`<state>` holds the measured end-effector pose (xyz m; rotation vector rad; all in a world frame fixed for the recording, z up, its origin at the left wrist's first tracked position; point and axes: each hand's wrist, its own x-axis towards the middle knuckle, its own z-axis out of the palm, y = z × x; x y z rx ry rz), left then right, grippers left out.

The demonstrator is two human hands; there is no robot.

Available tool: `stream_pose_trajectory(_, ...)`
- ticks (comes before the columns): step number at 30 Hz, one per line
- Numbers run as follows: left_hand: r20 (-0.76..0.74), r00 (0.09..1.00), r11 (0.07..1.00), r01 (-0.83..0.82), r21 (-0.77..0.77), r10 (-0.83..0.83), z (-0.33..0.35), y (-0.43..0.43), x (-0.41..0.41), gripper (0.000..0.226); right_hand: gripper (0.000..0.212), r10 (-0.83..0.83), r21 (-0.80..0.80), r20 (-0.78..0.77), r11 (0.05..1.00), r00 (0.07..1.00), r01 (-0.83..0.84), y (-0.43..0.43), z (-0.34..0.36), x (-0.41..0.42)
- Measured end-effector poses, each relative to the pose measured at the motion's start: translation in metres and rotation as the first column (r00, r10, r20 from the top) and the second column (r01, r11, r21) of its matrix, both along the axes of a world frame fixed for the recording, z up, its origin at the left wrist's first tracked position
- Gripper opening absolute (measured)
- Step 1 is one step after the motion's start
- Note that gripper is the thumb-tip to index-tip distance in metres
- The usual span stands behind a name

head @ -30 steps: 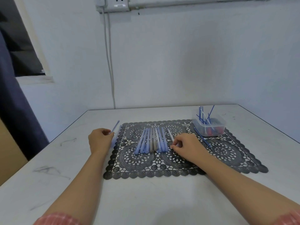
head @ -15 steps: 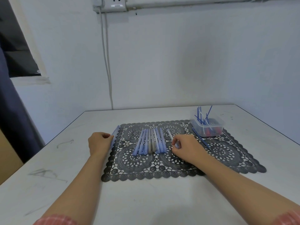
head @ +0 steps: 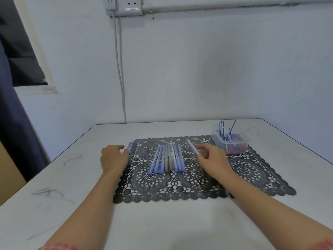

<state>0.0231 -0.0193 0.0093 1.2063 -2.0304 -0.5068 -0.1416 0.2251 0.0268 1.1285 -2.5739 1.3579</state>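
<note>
Currently, pick-up step: right hand [head: 213, 159] pinches pale slim plastic pen barrel [head: 191, 146] over black lace placemat [head: 252, 170], right of row of blue and grey pens [head: 167, 159]; left hand [head: 113, 158] grips blue plastic pen [head: 130, 147] at placemat's left edge; next move probably needs a steady lift clear of the row.

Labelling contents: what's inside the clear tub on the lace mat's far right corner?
Thin blue rods stand leaning in the clear tub, plus one whitish rod. Red and dark small pieces lie on its bottom; the frosted wall blurs them, so their kind is unclear.
</note>
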Motion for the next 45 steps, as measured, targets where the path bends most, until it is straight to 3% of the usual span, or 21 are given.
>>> stream_pose_trajectory(4, -0.029, 0.975, 0.968, 0.214, -0.134, -0.220, 0.015, 0.028, -0.007, 0.027, 0.034, 0.115, -0.245, 0.161, 0.967, 0.980, -0.073, 0.001, 0.004, 0.007)
stream_pose_trajectory(6, -0.077, 0.932, 0.934, 0.350, -0.072, -0.355, 0.023, 0.053, -0.011, 0.025, 0.033, 0.186, -0.317, 0.181, 0.941, 0.966, -0.122, 0.001, 0.006, 0.014)
stream_pose_trajectory(9, -0.282, 0.807, 0.822, 0.561, 0.094, -0.519, 0.030, 0.088, -0.017, 0.017, 0.029, 0.274, -0.352, 0.163, 0.914, 0.948, -0.203, 0.000, 0.006, 0.024)
stream_pose_trajectory(14, -0.465, 0.667, 0.696, 0.705, 0.137, -0.583, 0.036, 0.105, -0.017, 0.028, 0.025, 0.366, -0.354, 0.118, 0.884, 0.923, -0.305, -0.003, 0.002, 0.032)
stream_pose_trajectory(20, -0.522, 0.665, 0.730, 0.674, 0.111, -0.534, 0.035, 0.110, -0.019, 0.018, 0.025, 0.346, -0.295, -0.067, 0.889, 0.936, -0.350, -0.001, 0.001, 0.031)
stream_pose_trajectory(23, -0.309, 0.725, 0.765, 0.644, -0.012, -0.615, 0.032, 0.110, -0.015, 0.022, 0.030, 0.251, -0.254, -0.286, 0.911, 0.925, -0.326, -0.001, 0.000, 0.024)
stream_pose_trajectory(27, 0.019, 0.747, 0.736, 0.659, -0.157, -0.665, 0.031, 0.113, -0.013, 0.023, 0.039, 0.150, -0.219, -0.459, 0.936, 0.875, -0.275, -0.002, -0.003, 0.014)
stream_pose_trajectory(32, 0.238, 0.755, 0.695, 0.655, -0.297, -0.610, 0.033, 0.110, -0.013, 0.022, 0.035, 0.149, -0.049, -0.656, 0.970, 0.740, -0.238, -0.002, 0.000, 0.006)
stream_pose_trajectory(36, 0.208, 0.758, 0.660, 0.644, -0.386, -0.618, 0.030, 0.105, -0.015, 0.030, 0.031, 0.180, 0.035, -0.722, 0.974, 0.668, -0.223, -0.002, -0.001, 0.001)
stream_pose_trajectory(42, 0.184, 0.732, 0.591, 0.650, -0.477, -0.656, 0.024, 0.106, -0.020, 0.051, 0.026, 0.153, 0.007, -0.787, 0.971, 0.598, -0.239, 0.004, 0.007, 0.000)
stream_pose_trajectory(45, 0.210, 0.735, 0.593, 0.654, -0.470, -0.645, 0.021, 0.106, -0.023, 0.056, 0.025, 0.168, -0.027, -0.729, 0.962, 0.664, -0.273, 0.006, 0.007, 0.000)
